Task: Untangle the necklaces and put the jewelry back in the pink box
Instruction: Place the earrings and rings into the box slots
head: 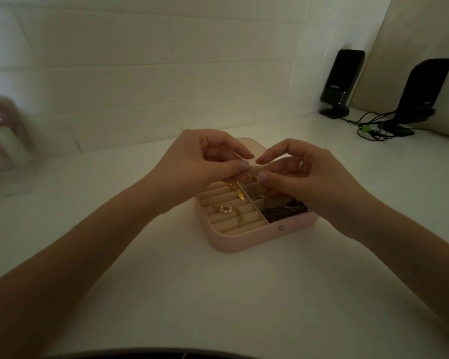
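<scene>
- Left hand [197, 161] and right hand [303, 172] each pinch a gold necklace [240, 195] with curled fingers.
- Open pink box [244, 237] sits below on the white desk [192, 294].

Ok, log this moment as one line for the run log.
stage: untangling | left hand: pinches gold chain | right hand: pinches same chain | leaf pendant: dangling over ring rolls | pink box: open, on desk

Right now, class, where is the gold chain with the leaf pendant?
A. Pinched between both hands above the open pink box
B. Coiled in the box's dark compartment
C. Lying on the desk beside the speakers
A: both the left hand and right hand pinch the gold chain, its leaf pendant dangling over the pink box.
</scene>
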A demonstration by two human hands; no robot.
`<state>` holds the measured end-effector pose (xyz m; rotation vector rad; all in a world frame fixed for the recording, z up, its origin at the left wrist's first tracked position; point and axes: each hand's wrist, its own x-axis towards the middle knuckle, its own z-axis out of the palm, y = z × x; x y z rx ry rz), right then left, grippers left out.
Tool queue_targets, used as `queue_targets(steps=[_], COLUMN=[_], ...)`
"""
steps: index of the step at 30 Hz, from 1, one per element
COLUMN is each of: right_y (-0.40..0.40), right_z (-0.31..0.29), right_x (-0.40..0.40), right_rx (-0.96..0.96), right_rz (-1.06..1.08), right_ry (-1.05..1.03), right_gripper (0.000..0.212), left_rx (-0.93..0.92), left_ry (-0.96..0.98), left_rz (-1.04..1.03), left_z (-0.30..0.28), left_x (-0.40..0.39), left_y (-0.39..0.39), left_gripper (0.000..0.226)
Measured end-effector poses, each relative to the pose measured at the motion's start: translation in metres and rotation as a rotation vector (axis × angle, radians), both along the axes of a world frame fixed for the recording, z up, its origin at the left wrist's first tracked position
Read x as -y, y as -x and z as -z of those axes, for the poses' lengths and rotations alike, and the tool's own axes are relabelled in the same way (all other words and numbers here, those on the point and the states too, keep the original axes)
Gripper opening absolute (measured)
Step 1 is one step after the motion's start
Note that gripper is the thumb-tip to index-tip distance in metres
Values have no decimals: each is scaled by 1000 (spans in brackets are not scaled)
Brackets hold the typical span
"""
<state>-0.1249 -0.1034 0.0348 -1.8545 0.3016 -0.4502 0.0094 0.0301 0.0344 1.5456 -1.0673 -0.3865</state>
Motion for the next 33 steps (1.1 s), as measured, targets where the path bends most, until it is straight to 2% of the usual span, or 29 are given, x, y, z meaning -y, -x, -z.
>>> queue_targets(steps=[4,12,14,18,22,27,33], right_y=[1,1,1,2,2,2,0], right_z=[2,3,4,10,15,21,31], right_x=[1,-5,-5,-5,-6,-10,-11], right_rx=[-12,12,22,79,147,160,164], right_rz=[23,50,61,100,129,78,51], right_ry=[1,138,162,293,470,529,692], right_gripper=[10,15,15,8,8,6,4], left_rx=[98,214,187,123,211,327,443], left_ry=[0,48,35,-33,-98,-185,-302], left_rz=[-33,-72,-70,-26,38,59,103], left_z=[-1,-4,-5,-7,-9,-10,-9], left_x=[0,-3,-3,-5,-9,-12,-14], left_y=[0,2,1,-5,-8,-12,-16], left_gripper=[14,13,14,16,20,23,21])
